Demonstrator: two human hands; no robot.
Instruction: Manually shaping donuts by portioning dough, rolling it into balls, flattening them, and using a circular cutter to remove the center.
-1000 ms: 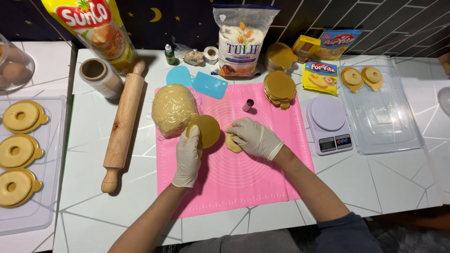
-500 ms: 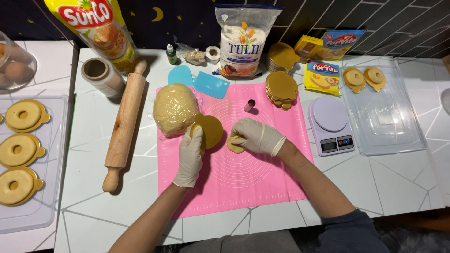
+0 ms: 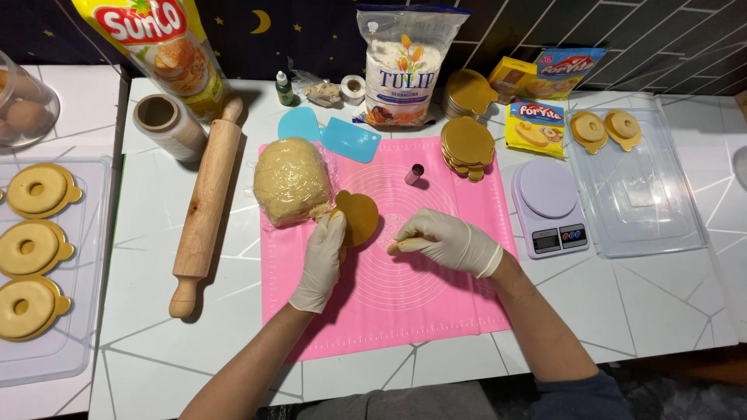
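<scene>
Both hands wear pale gloves and work over a pink mat (image 3: 389,311) on the white table (image 3: 661,311). The left hand (image 3: 320,260) reaches forward from the near edge, forearm angled up and to the right, fingers curled around the left edge of a gold disc (image 3: 356,218), holding it tilted just above the mat. The disc sits right beside a dough lump (image 3: 292,180) in clear wrap at the mat's far left corner. The right hand (image 3: 447,241) comes in from the near right, wrist bent left, fingertips pinched on a small piece of dough (image 3: 402,246) at the mat's centre, just right of the disc.

On the far left, a clear tray (image 3: 78,350) holds three ring-shaped dough pieces (image 3: 29,247) on gold discs, lined near to far. On the right, a second clear tray (image 3: 646,225) holds two filled gold discs (image 3: 605,128) at its far edge. A glass jar (image 3: 23,105) at the far left corner holds brown eggs.

A rolling pin (image 3: 204,206) lies left of the mat. A stack of gold discs (image 3: 467,146) rests on the mat's far right corner, with a scale (image 3: 548,206) just beside it.
</scene>
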